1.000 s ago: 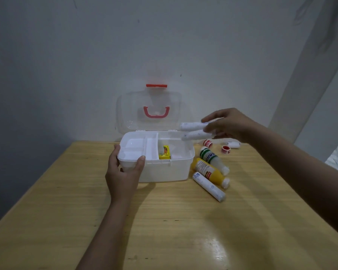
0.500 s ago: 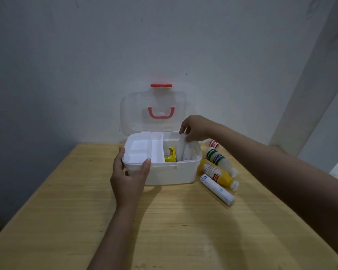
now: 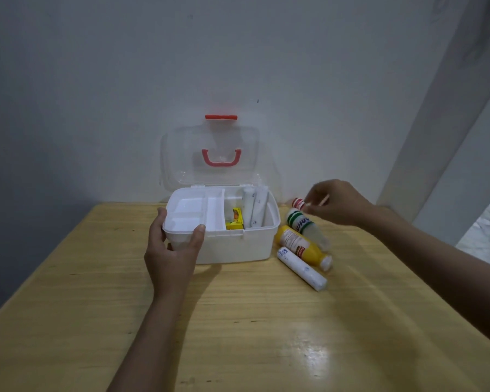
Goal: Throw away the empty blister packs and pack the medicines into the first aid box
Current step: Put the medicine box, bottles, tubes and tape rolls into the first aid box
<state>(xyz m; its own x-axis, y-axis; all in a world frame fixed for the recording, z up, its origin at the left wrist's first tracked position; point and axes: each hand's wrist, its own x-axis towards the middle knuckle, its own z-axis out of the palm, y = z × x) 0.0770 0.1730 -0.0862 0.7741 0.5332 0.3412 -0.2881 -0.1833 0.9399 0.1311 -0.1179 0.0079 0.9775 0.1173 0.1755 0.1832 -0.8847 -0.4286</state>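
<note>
The right hand (image 3: 337, 203) has come out of the white plastic first aid box (image 3: 232, 244) since half a second ago and now reaches over the things lying to the box's right. The two white paper-wrapped rolls (image 3: 253, 206) it carried stand leaning in the box's right compartment, just beside a small yellow carton (image 3: 235, 219).

The box sits on the pale wooden desk (image 3: 238, 321) near the grey wall, its clear lid (image 3: 210, 154) with a red handle propped open and upright. A white divided tray (image 3: 193, 210) fills the box's left half. The left hand (image 3: 171, 250) has its grip closed on the box's front left corner, thumb hooked over the rim of the tray, fingers around the side wall.

The right hand's fingers are curled loosely, thumb and forefinger close together right above a small red-and-white roll of tape (image 3: 298, 203); I cannot tell whether the grip has closed on it or on anything.

Right of the box, three things lie side by side on the desk, all slanting the same way: a clear bottle with a green-and-white label (image 3: 306, 226), touching it a yellow bottle with a white cap (image 3: 303, 246), and nearest me a third white wrapped roll (image 3: 301, 268). The yellow bottle's base lies just beside the box's right wall.
</note>
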